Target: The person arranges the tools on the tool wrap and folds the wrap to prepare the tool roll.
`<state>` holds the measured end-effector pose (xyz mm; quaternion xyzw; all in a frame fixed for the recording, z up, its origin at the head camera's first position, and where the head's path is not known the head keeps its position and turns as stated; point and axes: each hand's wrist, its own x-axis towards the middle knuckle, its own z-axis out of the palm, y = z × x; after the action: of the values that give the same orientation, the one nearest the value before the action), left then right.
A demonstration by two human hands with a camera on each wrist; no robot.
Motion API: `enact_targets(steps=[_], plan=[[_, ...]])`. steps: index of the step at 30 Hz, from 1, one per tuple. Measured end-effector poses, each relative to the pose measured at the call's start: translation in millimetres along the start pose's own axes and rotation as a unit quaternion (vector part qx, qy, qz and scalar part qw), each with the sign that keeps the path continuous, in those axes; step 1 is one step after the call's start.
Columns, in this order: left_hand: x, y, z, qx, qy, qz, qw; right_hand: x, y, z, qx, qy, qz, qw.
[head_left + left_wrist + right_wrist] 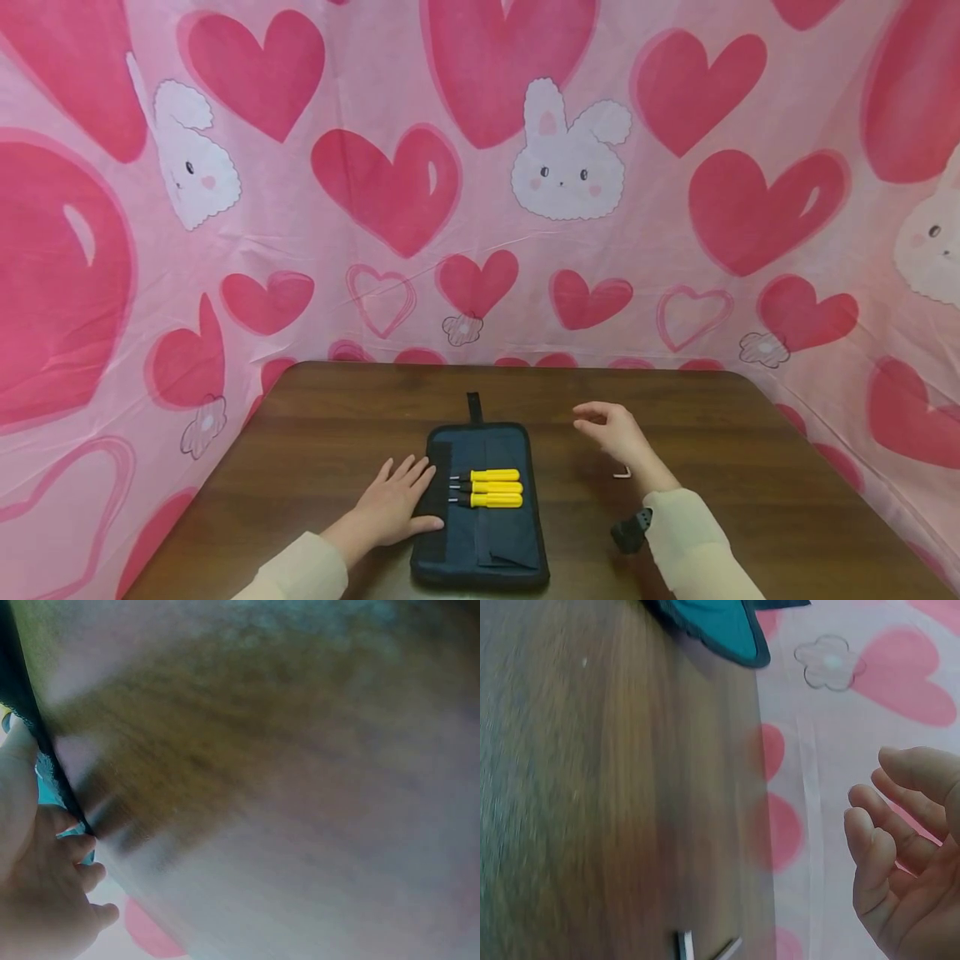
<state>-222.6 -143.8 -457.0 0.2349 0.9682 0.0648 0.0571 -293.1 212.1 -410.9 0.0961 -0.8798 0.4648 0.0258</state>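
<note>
An unfolded dark blue tool pouch point(510, 450) with black edging lies on the table. Across its middle sit three screwdrivers point(497, 488) with yellow handles, side by side, their tips pointing left. My left hand point(395, 504) rests on the pouch's left edge, fingers spread and straight. In the left wrist view that hand point(45, 892) lies along the dark edge. Off to the pouch's right, my right hand point(617, 433) hovers over the table with loosely bent fingers and nothing in them. Partly behind the right forearm lies a small L-shaped metal piece point(622, 475), like a hex key.
A black strap point(474, 407) sticks out from the pouch's far end. The brown wooden table point(337, 433) ends at a pink cloth point(480, 233) with hearts and rabbits. A black device point(630, 532) sits on my right wrist beside the sleeve.
</note>
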Motion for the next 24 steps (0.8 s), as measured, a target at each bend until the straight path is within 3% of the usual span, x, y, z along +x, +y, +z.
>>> enact_targets(steps=[12, 24], plan=[[-0.8, 0.7, -1.1, -0.002, 0.001, 0.005, 1.0, -9.0, 25.4, -19.5, -0.045, 0.016, 0.007, 0.9988], [-2.3, 1.9, -3.1, 0.0, 0.008, 0.01, 0.9999, -19.2, 42.7, -26.8, -0.041, 0.018, 0.057, 0.9973]])
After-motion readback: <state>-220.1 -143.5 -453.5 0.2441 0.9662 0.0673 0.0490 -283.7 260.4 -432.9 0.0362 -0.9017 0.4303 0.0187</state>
